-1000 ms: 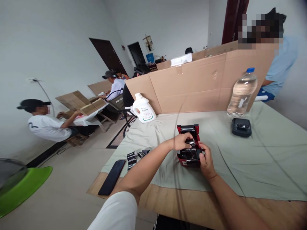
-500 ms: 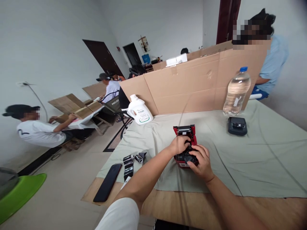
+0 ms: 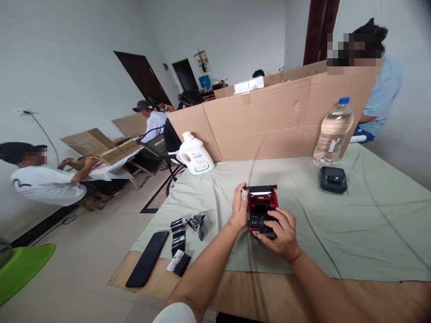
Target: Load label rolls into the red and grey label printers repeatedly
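A small red-and-black portable printer [image 3: 261, 207] sits on the green-grey cloth with its lid [image 3: 260, 187] raised. My left hand [image 3: 239, 208] is at its left side, the fingers at the lid's left edge. Over the front right part of the body, my right hand [image 3: 282, 231] grips the casing, thumb low on the front wall and fingers across the black top. A dark opening shows between the lid and the right hand. The undersides of the fingers are hidden.
Left lie a phone [image 3: 147, 259], a black shiny ribbon [image 3: 178, 237], small rolls [image 3: 195, 223] and a black-and-white piece [image 3: 179, 262]. Behind stand a white jug [image 3: 198, 154], a cardboard divider [image 3: 259, 121] and a water bottle [image 3: 333, 132]; a dark device [image 3: 333, 179] sits right. People sit beyond.
My left hand has moved from inside the printer to its left side. The lid has tipped forward and lower. My right hand stays on the body; the view has shifted slightly.
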### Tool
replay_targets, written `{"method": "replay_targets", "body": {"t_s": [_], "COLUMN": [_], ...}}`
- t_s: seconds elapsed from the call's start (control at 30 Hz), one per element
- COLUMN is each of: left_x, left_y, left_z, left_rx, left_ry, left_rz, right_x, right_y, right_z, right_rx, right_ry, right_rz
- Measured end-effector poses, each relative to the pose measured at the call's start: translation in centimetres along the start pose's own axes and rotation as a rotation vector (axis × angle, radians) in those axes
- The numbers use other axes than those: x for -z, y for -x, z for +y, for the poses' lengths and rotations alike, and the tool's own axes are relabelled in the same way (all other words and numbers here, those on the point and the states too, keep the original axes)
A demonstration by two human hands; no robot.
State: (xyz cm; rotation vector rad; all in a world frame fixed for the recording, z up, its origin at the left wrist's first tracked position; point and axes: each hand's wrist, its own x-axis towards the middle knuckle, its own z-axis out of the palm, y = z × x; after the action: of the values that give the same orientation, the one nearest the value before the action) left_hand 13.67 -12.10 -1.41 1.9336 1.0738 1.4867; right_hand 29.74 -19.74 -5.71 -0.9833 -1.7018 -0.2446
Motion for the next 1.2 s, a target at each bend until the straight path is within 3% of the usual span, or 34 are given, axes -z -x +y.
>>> {"method": "replay_targets", "body": {"t_s": [0.17, 0.37, 0.7, 1.2], "left_x": [0.4, -0.5, -0.6, -0.9], "left_y": [3.6, 6.4, 6.5, 6.7], "left_z": [0.6, -1.2, -1.9, -2.1], "left_rx": [-0.082, -0.223, -0.26, -0.285], "left_ry": [0.036, -0.044, -0.127, -0.211], "left_rz": [0.015, 0.027, 0.024, 0.072], "right_x": [0.0, -0.1, -0.4, -0.4], "right_y": [-0.1, -0.3, -0.5, -0.6], "right_z": [-0.2, 0.2, 1.1, 0.9], "right_rx": [0.003, 0.001, -0.079, -0.087], "right_ry": [0.077, -0.004, 0.053, 0.101], "right_rz": [0.029, -0.011, -0.007, 0.004]}}
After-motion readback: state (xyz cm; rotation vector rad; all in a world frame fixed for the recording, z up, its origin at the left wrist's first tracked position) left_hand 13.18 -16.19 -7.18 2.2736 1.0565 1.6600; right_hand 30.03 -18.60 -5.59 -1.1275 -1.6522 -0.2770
